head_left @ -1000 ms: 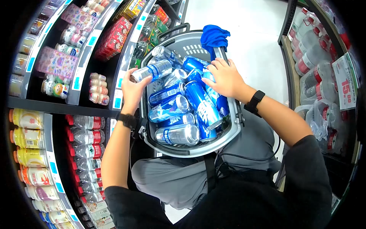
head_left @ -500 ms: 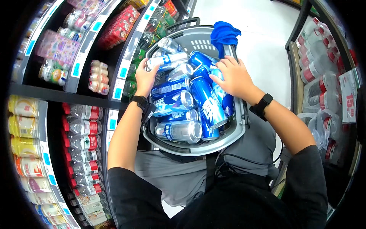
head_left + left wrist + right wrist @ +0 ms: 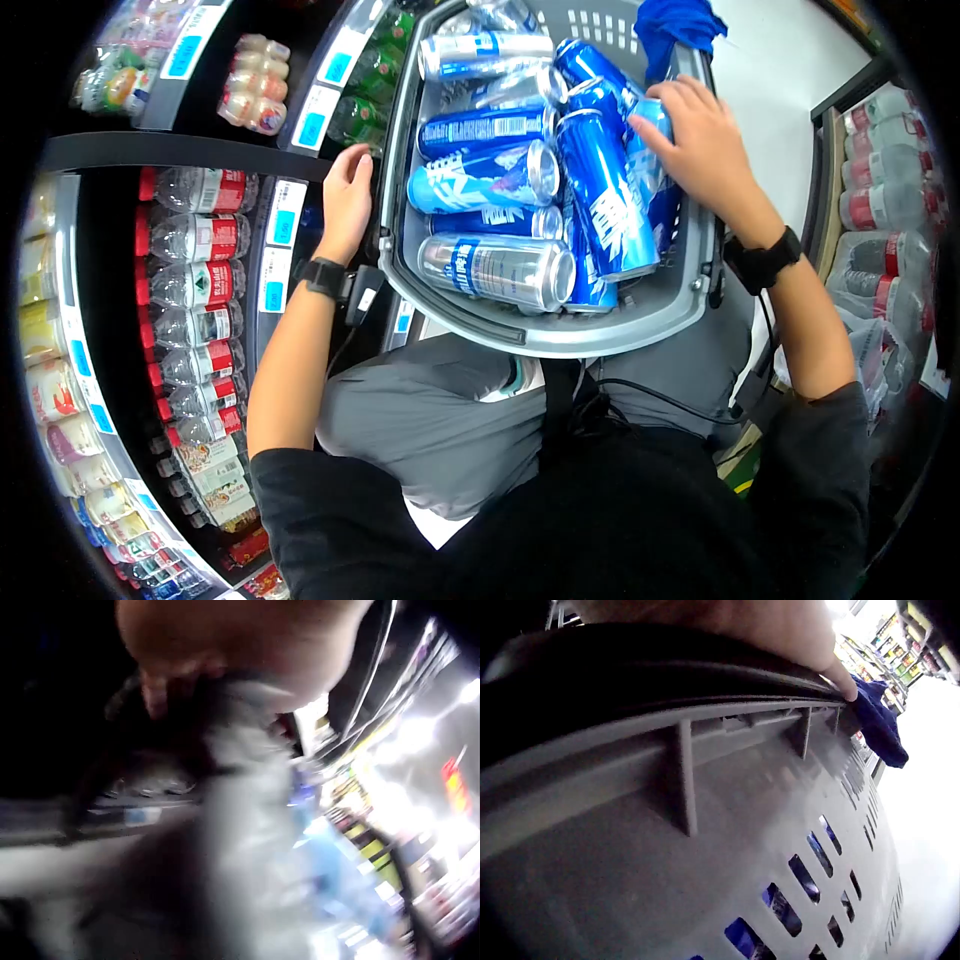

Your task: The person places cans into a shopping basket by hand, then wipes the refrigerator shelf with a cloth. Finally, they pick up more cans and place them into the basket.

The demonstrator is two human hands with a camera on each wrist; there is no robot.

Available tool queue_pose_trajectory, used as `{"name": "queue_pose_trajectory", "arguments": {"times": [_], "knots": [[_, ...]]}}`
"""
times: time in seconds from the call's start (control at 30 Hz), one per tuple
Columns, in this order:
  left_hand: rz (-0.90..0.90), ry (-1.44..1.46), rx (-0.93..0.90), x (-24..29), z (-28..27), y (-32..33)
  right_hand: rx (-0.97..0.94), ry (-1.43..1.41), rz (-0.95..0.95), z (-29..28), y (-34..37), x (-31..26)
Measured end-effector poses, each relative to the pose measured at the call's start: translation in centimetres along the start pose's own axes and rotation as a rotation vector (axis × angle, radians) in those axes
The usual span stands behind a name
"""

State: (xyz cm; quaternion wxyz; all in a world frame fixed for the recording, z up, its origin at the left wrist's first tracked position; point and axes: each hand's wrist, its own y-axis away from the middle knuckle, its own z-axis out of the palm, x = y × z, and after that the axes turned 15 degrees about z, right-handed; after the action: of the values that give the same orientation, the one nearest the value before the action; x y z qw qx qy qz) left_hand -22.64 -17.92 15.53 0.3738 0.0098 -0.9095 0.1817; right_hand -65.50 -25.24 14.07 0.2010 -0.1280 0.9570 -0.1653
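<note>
A grey basket full of blue and silver cans stands by the person's lap. The left hand is outside its left rim, beside the shelf, holding nothing visible, fingers loosely bent. In the left wrist view the left hand is blurred. A silver-blue can lies on the pile at the upper left. Over the basket's right side, the right hand rests with spread fingers on a light blue can. The right wrist view shows the right hand above the basket's outer wall.
A blue cloth hangs over the basket's upper right corner. Shelves on the left hold red-capped bottles, green bottles and small pink-white bottles. Wrapped bottles stand on the right shelf. A black cable crosses the lap.
The left hand has let go of the silver-blue can, which lies in the basket, and moved left outside the rim. The right hand stays at the cans. The head view has shifted, with the basket higher and further right.
</note>
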Motion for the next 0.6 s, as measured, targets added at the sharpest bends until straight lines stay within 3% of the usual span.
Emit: {"name": "queue_pose_trajectory", "arguments": {"times": [0.03,0.07,0.17,0.23,0.3,0.33,0.37,0.4,0.43,0.5,0.53,0.6], "knots": [[-0.058,0.069,-0.036,0.6,-0.4,0.2,0.034,0.005,-0.023,-0.3,-0.2,0.0],[-0.296,0.213,-0.032,0.4,-1.3,2.0,0.017,-0.013,-0.020,-0.2,0.0,0.2],[-0.227,0.158,-0.378,-5.6,-3.6,5.6,0.037,-0.017,-0.049,0.9,0.3,0.5],[-0.298,0.108,-0.374,-7.4,-4.2,7.2,0.073,-0.021,-0.067,0.1,-0.1,0.4],[-0.336,-0.256,-0.242,-12.4,-5.4,8.6,-0.026,-0.031,-0.032,-0.6,-0.4,0.3],[-0.329,-0.237,-0.225,-12.9,-5.7,8.8,-0.072,-0.045,-0.004,-1.6,-0.7,0.1],[-0.277,-0.347,-0.107,-17.3,-6.9,9.2,-0.136,-0.051,0.038,-1.7,-0.5,-0.3],[-0.324,-0.343,-0.106,-21.6,-8.2,9.8,-0.112,0.006,0.085,-4.4,0.2,-4.8],[-0.360,-0.341,-0.092,-23.7,-9.1,9.9,-0.116,0.004,0.087,-4.9,0.1,-4.7],[-0.479,-0.561,0.053,-20.3,-7.2,9.2,-0.084,-0.077,0.096,-3.3,0.7,-4.5],[-0.523,-0.548,0.000,-20.2,-7.6,8.9,-0.095,-0.049,0.130,-3.5,0.2,-4.1],[-0.526,-0.587,0.064,-23.2,-7.4,8.3,-0.106,-0.049,0.140,-2.9,0.0,-3.8]]}}
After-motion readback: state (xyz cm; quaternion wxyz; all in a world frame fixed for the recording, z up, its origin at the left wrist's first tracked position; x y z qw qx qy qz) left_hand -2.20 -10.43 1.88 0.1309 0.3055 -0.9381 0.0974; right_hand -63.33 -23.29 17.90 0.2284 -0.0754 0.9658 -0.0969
